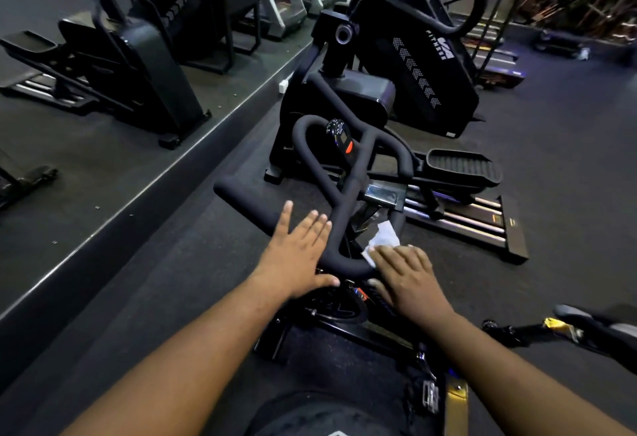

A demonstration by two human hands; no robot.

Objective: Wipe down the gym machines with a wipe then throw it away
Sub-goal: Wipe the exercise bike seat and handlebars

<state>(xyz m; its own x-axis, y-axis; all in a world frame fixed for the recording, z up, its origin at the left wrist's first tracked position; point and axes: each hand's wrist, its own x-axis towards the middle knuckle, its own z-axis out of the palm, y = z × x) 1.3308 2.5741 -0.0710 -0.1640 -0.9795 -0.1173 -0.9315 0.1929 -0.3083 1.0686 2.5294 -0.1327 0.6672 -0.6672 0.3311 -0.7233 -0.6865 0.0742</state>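
Observation:
A spin bike's black padded handlebar (348,173) fills the middle of the head view, with a small round console (339,135) at its front. My left hand (296,256) lies flat with straight fingers against the near left bend of the bar. My right hand (410,280) presses a white wipe (382,239) onto the right side of the bar with flat fingers. Most of the wipe sticks out beyond my fingertips.
A black elliptical machine (413,66) with foot pedals (462,165) stands just beyond the bike. A wall mirror (103,56) on the left reflects more machines. Another bike's seat (593,325) juts in at the right. Dark rubber flooring (568,159) surrounds everything.

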